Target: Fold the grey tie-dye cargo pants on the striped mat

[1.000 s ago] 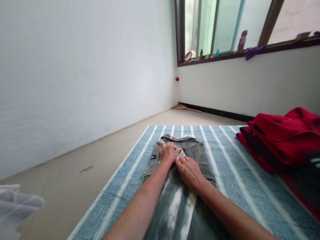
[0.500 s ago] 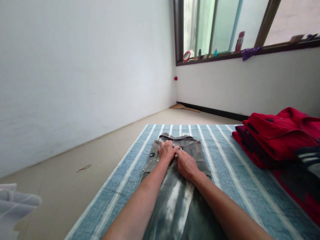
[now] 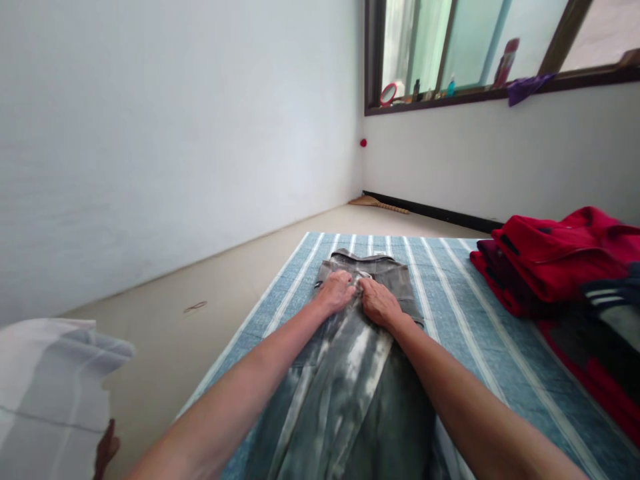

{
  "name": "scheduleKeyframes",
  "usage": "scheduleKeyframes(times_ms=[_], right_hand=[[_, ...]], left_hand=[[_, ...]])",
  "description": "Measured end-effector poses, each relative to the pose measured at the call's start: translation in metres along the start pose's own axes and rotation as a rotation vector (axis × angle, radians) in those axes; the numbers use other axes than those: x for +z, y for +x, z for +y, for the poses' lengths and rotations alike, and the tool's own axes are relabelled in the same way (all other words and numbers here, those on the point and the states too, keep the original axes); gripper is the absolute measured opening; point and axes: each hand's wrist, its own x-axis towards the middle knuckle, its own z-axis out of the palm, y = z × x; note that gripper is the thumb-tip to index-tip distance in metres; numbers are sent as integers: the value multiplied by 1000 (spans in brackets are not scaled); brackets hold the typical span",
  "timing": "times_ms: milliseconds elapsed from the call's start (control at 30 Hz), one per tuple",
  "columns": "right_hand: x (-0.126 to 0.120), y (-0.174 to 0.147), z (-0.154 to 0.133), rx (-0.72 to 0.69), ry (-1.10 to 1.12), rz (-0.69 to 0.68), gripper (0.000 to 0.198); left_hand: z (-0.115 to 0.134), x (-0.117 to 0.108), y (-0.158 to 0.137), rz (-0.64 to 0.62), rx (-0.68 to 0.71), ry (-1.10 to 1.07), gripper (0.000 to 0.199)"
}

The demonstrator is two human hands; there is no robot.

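Note:
A grey-green, mottled garment (image 3: 357, 347) lies lengthwise on the striped blue bed cover (image 3: 465, 320), its top edge towards the far end. Near that top, my left hand (image 3: 337, 291) is closed, fingers curled, on the middle of the cloth. My right hand (image 3: 379, 300) pinches the cloth just beside it, where a small light bunch of fabric shows between the two hands. My fingertips are partly hidden. The lower part of the garment runs towards me between my forearms.
Folded red clothes (image 3: 560, 260) are stacked on the right, with darker garments beneath. White-and-grey cloth (image 3: 55, 393) hangs over something at lower left. A white wall (image 3: 200, 133) borders the floor (image 3: 210, 280). Bottles and a round mirror (image 3: 388, 94) line the windowsill.
The view has shifted, showing more of the white-and-grey cloth. My left hand has moved slightly apart from my right, and the cloth below is pulled into longer folds.

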Motion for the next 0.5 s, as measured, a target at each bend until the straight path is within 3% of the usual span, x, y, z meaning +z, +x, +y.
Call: scheduleKeyframes(times_ms=[133, 267, 367, 500], right_hand=[[-1, -1, 2, 15, -8, -31, 36], [-3, -2, 4, 13, -17, -65, 36], [-4, -3, 5, 12, -31, -90, 38], [-5, -3, 6, 15, -49, -121, 46]], left_hand=[[13, -20, -89, -59, -25, 9, 16], [26, -37, -170, -228, -145, -57, 16], [32, -44, -206, -273, -234, -132, 18], [32, -40, -230, -294, -306, -272, 22]])
